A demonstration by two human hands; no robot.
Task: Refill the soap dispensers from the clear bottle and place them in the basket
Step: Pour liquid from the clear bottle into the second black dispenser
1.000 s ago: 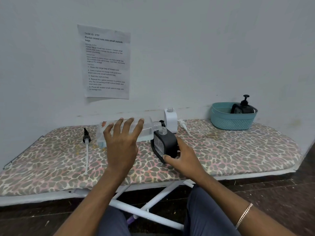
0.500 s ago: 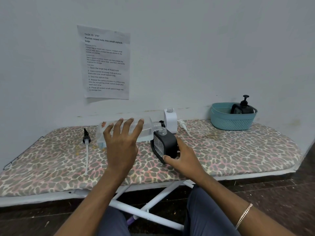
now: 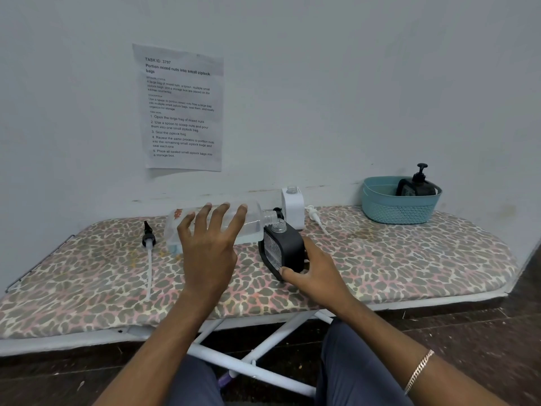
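Nothing has moved this past second: the left hand (image 3: 209, 250) fingers (image 3: 220, 218) stay wrapped over the tipped clear bottle (image 3: 255, 222), its mouth at the open neck of the black dispenser (image 3: 288, 247), which the right hand (image 3: 317, 273) grips mid-surface. Filling likely continues; the basket (image 3: 392, 213) waits at the back right corner.

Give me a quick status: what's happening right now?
Left hand grips clear bottle, tipped to black dispenser neck. Right hand holds it. White dispenser stands uncapped. Nothing blocking.

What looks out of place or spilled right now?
No spill shows around the clear bottle or black dispenser. The odd thing is the wall sheet: it describes portioning mixed nuts into ziplock bags, not refilling soap.
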